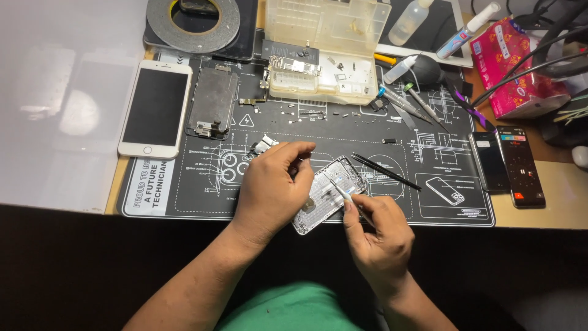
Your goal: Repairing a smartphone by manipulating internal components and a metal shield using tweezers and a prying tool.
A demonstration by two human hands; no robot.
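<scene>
Your left hand (pixel 272 184) clamps the opened phone housing (pixel 327 195) at the repair mat's (pixel 184 202) near edge; your right hand (pixel 380 236) pinches a thin tool (pixel 339 189) onto it. Tweezers (pixel 386 171) just right. Clear parts box (pixel 324 49) behind, lid up, small parts inside. White phone (pixel 155 110) left, tape roll (pixel 193 24) beyond. Worktop (pixel 551 211) tan.

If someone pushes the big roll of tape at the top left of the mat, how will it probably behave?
The roll of tape lies flat on a dark pad, so it would likely slide, not roll. Its thick, wide ring suggests some weight and stiffness. It probably would not tip.
</scene>
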